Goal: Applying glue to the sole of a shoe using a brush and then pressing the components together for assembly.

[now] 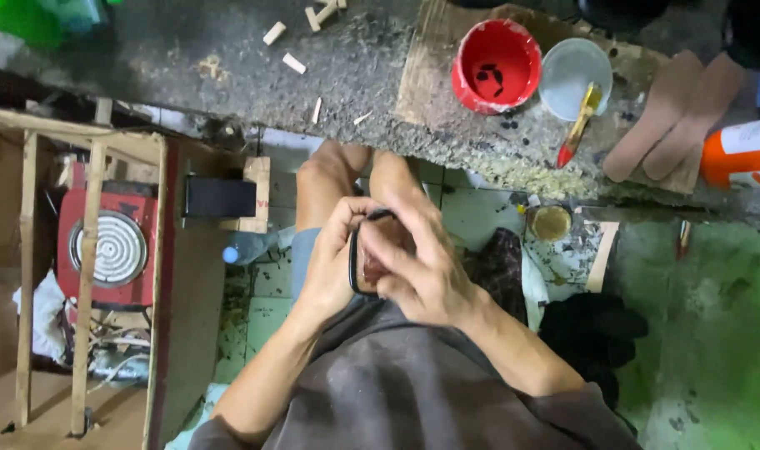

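Over the lap, near the table [355,75]: left hand [334,254] and right hand [422,262], fingers both grasping a dark-rimmed shoe sole [365,262]; red bucket [497,65] far right.

Materials and finishes around the red bucket

A glossy plastic skin is shown by the red bucket [497,65], which is taken as the landmark. Under it a rough, raw wooden board [422,79] is seen, and to its left a coarse grey slab [188,58] dusted with sawdust and pale wood offcuts [294,62]. Just right of the bucket a smooth, matt whitish bowl [573,77] is set (plastic, by the look), with a wooden-handled brush [582,121] laid across its rim. Below the bucket, a glossy black rim [357,262] is gripped by the left hand [334,258] and right hand [422,267], above soft matt grey cloth [397,392]. Far lower left, unfinished timber slats [88,275] are seen.
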